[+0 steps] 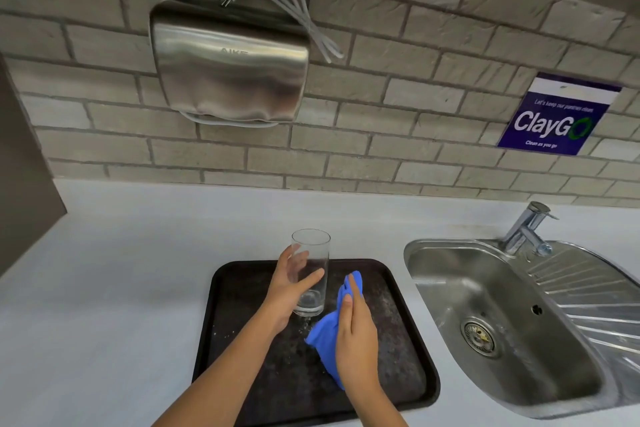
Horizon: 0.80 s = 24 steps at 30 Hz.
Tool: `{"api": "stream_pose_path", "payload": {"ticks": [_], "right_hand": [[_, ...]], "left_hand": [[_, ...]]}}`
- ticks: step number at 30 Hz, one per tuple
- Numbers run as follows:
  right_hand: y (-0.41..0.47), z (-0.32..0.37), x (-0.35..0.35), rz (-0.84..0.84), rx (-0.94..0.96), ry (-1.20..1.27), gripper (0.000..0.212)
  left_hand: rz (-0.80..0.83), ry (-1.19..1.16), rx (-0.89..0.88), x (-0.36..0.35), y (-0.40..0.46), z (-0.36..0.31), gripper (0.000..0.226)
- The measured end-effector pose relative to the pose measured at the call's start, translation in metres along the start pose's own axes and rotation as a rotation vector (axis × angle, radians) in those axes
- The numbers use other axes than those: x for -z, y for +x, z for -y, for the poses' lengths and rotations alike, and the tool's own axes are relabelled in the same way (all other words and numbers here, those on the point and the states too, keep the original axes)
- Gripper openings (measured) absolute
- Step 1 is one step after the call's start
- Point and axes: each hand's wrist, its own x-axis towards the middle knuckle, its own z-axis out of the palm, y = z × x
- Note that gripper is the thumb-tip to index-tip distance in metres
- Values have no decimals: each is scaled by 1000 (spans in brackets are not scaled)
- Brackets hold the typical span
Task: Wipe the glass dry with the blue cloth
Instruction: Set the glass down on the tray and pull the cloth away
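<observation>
The glass (310,272), a tall clear tumbler, is held above the far half of a dark tray (408,350) on the pale counter (121,288). Its long axis runs nearly upright, tipped slightly so the open mouth points toward 12 o'clock and a touch away from the person, with the thick base at 6 o'clock. The base hangs clear of the tray; small water drops speckle the tray surface just below it.

The left hand (285,291) grasps the glass from its 9 o'clock side: the thumb lies across the near face of the wall, while the fingers curl round the far side and show through the glass.

The right hand (355,333) is at 4 o'clock from the glass, just beside it. Its fingers are stretched out nearly straight toward 12 o'clock, pressing the cloth (327,333) against the palm side. The blue cloth hangs bunched from the fingertips down past the wrist, its upper tip poking out beyond the fingertips. The cloth comes close to the base of the glass at its 5 o'clock; whether they touch cannot be told.

At 3 o'clock of the tray is a steel sink (485,295) with a tap (526,229). On the brick wall at 11 o'clock hangs a hand dryer (228,69).
</observation>
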Motion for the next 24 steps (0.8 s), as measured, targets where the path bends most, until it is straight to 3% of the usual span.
{"api": "stream_pose_path", "payload": {"ticks": [8, 17, 18, 20, 21, 23, 24], "right_hand": [[-19, -1, -13, 26, 37, -4, 42], [-40, 6, -35, 32, 137, -230, 38], [-43, 9, -39, 52, 135, -232, 41], [-45, 12, -46, 19, 114, -176, 80], [-47, 14, -51, 35, 108, -153, 83], [-53, 18, -61, 125, 148, -167, 49], [-55, 20, -66, 164, 176, -184, 44]], "left_hand": [[41, 125, -18, 4, -3, 17, 84], [51, 143, -25, 3, -20, 7, 83], [48, 109, -1, 4, -23, 5, 82], [37, 44, 47, 10, -29, -1, 69], [12, 13, 65, 17, -32, -3, 59], [-62, -44, 116, 34, -41, -8, 51], [-86, -46, 120, 45, -49, -10, 52]]}}
